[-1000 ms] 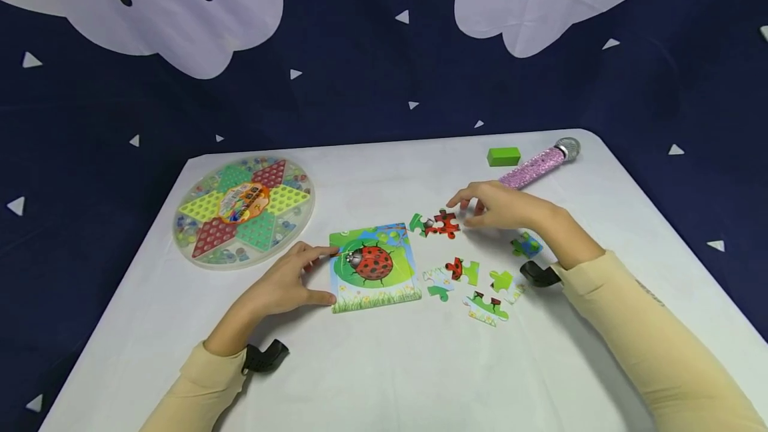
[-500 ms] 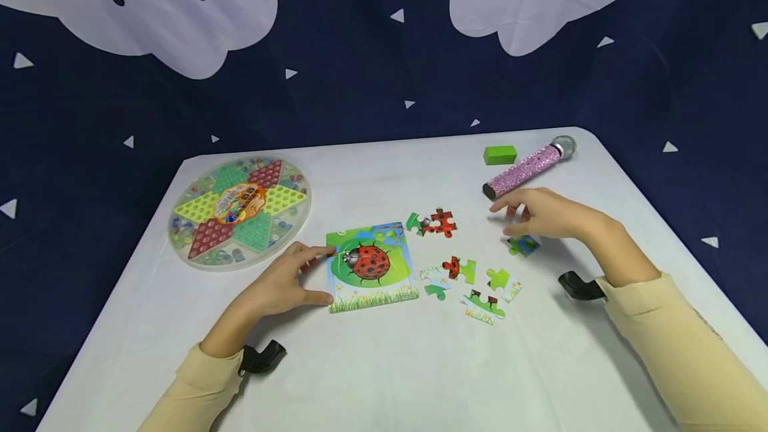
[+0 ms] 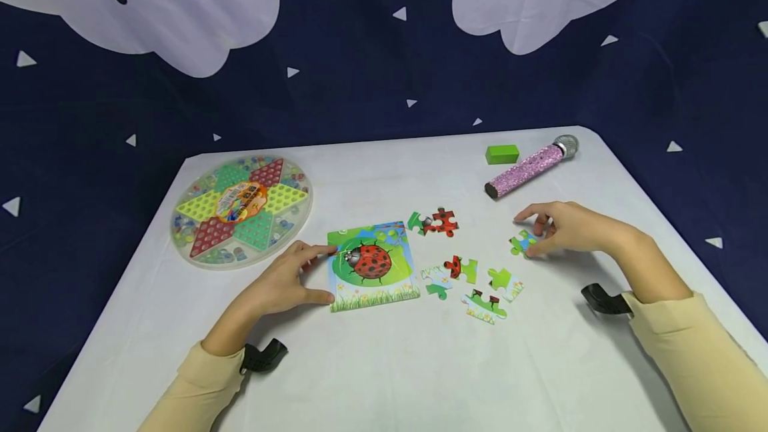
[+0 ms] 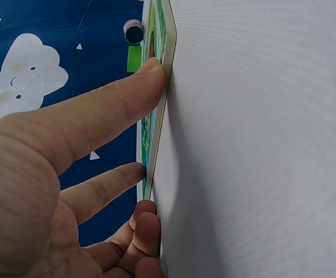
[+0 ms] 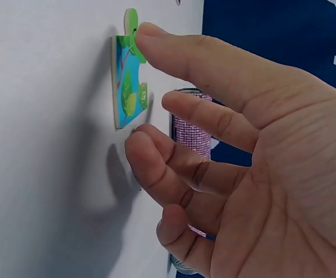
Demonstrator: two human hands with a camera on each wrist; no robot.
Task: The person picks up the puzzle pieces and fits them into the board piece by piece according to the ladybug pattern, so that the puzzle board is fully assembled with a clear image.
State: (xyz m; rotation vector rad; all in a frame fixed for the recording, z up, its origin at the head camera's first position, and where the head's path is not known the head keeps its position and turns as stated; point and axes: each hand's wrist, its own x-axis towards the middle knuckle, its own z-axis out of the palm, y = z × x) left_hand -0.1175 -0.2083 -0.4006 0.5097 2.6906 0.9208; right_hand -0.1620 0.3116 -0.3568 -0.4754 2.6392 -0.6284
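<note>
A square ladybug picture board lies flat on the white table. My left hand rests at its left side, with thumb and index fingertip on the board's edge. To the right, my right hand is low over a blue and green jigsaw piece. Its thumb tip overlaps the piece's tab in the right wrist view; the other fingers are loosely bent and apart from the thumb. A red ladybug jigsaw piece touches a green one beyond the board's right corner.
More jigsaw pieces lie right of the board: a red and green one, a pale one, a grassy one and a green one. A glittery pink microphone, green block and round marble game board lie farther back.
My right hand has moved right and nearer, from beside the red piece to over the blue and green piece. My left hand has stayed at the board's edge.
</note>
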